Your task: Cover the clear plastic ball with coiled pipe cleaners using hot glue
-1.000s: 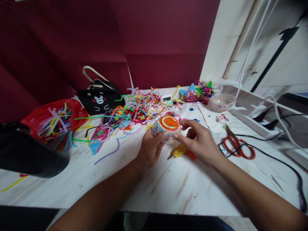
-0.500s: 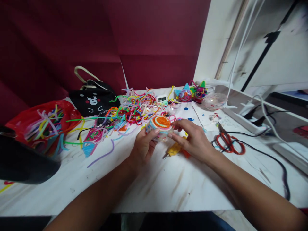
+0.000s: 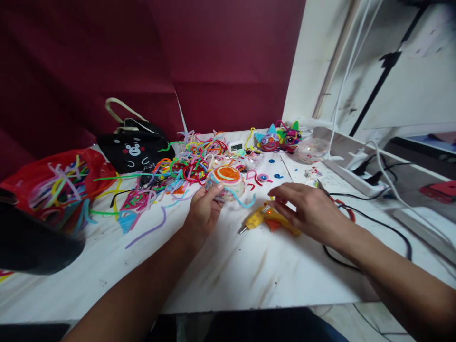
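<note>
My left hand grips the near left side of a round, clear ball wrapped in pipe cleaners, with an orange disc ringed in white and red on top. From its right side a loose light-blue pipe cleaner sticks out and curls upward. My right hand hovers over the handle of a yellow glue gun, fingers bent and a little apart, apparently holding nothing. The gun lies on its side with its metal nozzle pointing left, and its handle is partly behind the hand.
A heap of coloured pipe cleaners lies behind the ball. At left are a red bag of pipe cleaners and a black bag. Two decorated heads, a clear ball, scissors, cables and a power strip stand at right.
My right hand has left the ball and moved right, over the glue gun. A light-blue pipe cleaner end now hangs free from the ball, still in my left hand.
</note>
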Demonstrator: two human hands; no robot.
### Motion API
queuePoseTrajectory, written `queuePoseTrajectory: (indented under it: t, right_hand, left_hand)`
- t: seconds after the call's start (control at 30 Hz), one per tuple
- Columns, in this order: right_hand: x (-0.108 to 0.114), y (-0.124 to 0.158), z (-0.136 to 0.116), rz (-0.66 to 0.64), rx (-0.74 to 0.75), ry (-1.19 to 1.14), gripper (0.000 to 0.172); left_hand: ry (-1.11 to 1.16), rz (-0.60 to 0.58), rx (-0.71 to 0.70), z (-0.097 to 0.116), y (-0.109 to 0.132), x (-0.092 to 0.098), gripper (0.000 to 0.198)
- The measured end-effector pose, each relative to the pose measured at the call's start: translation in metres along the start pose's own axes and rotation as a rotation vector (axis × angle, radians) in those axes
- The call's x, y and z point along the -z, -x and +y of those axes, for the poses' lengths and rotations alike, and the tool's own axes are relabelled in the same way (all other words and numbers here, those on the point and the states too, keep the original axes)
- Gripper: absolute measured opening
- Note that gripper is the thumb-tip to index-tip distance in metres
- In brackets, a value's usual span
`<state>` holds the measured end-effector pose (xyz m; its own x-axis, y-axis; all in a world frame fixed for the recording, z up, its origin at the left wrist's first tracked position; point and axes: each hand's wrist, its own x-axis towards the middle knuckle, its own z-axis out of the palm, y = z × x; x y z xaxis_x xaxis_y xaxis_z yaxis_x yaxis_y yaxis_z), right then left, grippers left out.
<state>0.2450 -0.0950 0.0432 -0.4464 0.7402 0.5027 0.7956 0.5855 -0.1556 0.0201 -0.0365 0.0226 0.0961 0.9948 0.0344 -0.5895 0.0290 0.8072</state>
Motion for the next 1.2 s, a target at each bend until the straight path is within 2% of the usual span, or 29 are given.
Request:
queuePoseTrajectory:
  t: [0.17, 0.23, 0.33, 0.43, 0.6, 0.73, 0.8, 0.93, 1.03, 1.13, 1.2]
  right_hand:
    - [-0.009, 0.042, 0.032, -0.289, -0.225, 0.179, 0.026]
    - [-0.013, 0.055, 0.041, -0.339, -0.276, 0.117, 0.028]
    - [-0.015, 0.064, 0.046, -0.322, -0.295, 0.003, 0.029]
    - [-0.013, 0.057, 0.042, -0.347, -0.299, -0.074, 0.029]
    - [-0.012, 0.035, 0.028, -0.547, -0.375, -0.168, 0.032]
    - [-0.015, 0.026, 0.031, -0.618, -0.391, -0.244, 0.03]
    - [-0.016, 0.024, 0.033, -0.652, -0.432, -0.338, 0.034]
    - [-0.016, 0.017, 0.031, -0.635, -0.555, -0.575, 0.04]
    - [-0.012, 0.016, 0.028, -0.572, -0.639, -0.805, 0.035]
    - [-0.002, 0.023, 0.028, -0.45, -0.698, -0.915, 0.034]
    - [0.006, 0.029, 0.028, -0.307, -0.736, -0.95, 0.042]
  left_hand:
    - [0.022, 0.023, -0.02, 0.001, -0.001, 0.0, 0.035]
    - [0.029, 0.021, -0.023, 0.0, -0.001, 0.0, 0.037]
    - [0.028, 0.021, -0.008, -0.001, -0.001, 0.001, 0.036]
    - [0.018, 0.039, -0.002, -0.002, -0.002, 0.002, 0.036]
    - [0.046, 0.042, 0.004, -0.002, -0.005, 0.005, 0.029]
    - [0.094, 0.071, 0.008, 0.0, -0.008, 0.007, 0.018]
    - [0.118, 0.096, -0.007, 0.002, -0.011, 0.008, 0.018]
    - [0.144, 0.12, -0.038, 0.006, -0.016, 0.012, 0.023]
    - [0.152, 0.123, -0.051, 0.008, -0.019, 0.015, 0.023]
    - [0.153, 0.132, -0.064, 0.008, -0.021, 0.019, 0.017]
    - [0.152, 0.14, -0.068, 0.008, -0.022, 0.02, 0.014]
